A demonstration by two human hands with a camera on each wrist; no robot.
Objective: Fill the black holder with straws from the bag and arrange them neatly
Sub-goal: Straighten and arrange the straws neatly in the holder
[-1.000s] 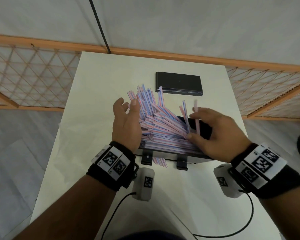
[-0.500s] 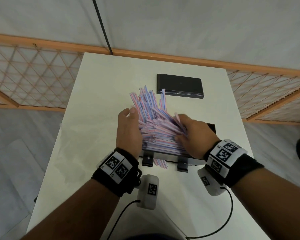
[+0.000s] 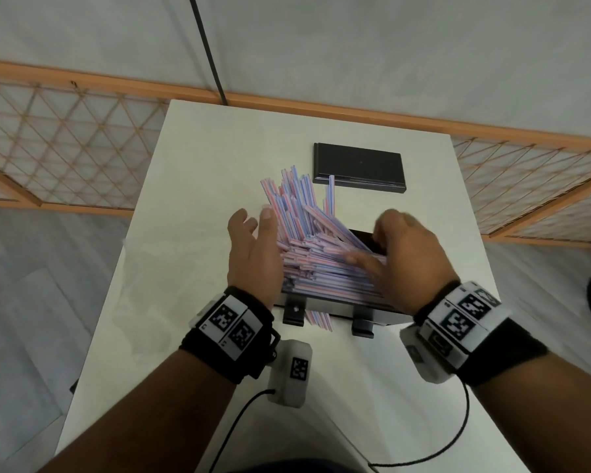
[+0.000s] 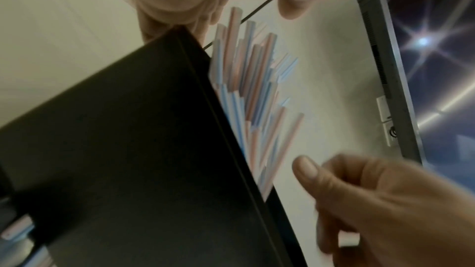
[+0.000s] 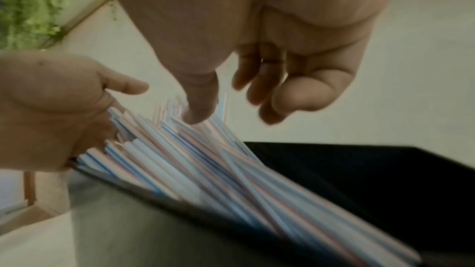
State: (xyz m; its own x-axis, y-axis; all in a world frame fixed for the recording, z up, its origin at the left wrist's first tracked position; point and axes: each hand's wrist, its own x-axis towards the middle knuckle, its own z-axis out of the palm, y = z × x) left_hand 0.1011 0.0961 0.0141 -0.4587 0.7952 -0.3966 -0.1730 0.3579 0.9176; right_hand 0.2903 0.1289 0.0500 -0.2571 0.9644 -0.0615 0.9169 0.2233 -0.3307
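A messy pile of pink, blue and white striped straws [image 3: 314,247] lies across the black holder [image 3: 342,307] in the middle of the white table; many fan up and out over its far left side. My left hand [image 3: 253,254] stands upright with straight fingers, its palm against the left ends of the straws [image 5: 205,170]. My right hand [image 3: 403,254] hovers over the right end of the pile, fingers loosely curled and holding nothing. In the right wrist view its thumb [image 5: 200,109] touches the top straws. A few straws poke out under the holder's front wall.
A flat black lid [image 3: 359,167] lies behind the holder. A faint clear plastic bag [image 3: 140,302] lies on the table's left side. Wrist-camera cables [image 3: 458,438] trail over the near edge. An orange lattice fence [image 3: 65,148] flanks the table.
My right hand swept left over the pile, then drew back towards the right end. The straws lie a little lower. My left hand stayed against the left ends.
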